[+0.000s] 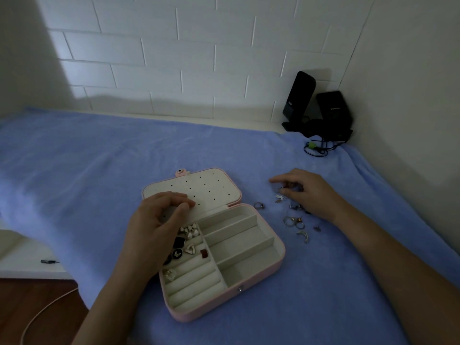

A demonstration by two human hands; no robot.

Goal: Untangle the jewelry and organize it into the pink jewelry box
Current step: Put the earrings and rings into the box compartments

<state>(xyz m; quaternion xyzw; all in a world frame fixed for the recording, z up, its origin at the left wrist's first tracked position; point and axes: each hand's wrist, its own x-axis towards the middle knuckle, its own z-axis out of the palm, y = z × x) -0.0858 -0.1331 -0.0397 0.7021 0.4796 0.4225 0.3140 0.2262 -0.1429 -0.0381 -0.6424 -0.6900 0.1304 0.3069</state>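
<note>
The pink jewelry box [258,277] lies open on the blue towel [74,158], left hand [151,225] curled loosely over its earring slots, right hand [306,192] with fingers bent down onto the loose jewelry [295,220] beside it; neither grasp can be confirmed

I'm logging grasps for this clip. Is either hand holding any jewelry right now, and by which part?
The right hand curls over small pieces; whether it grips one cannot be told. The left hand shows nothing held.
</note>
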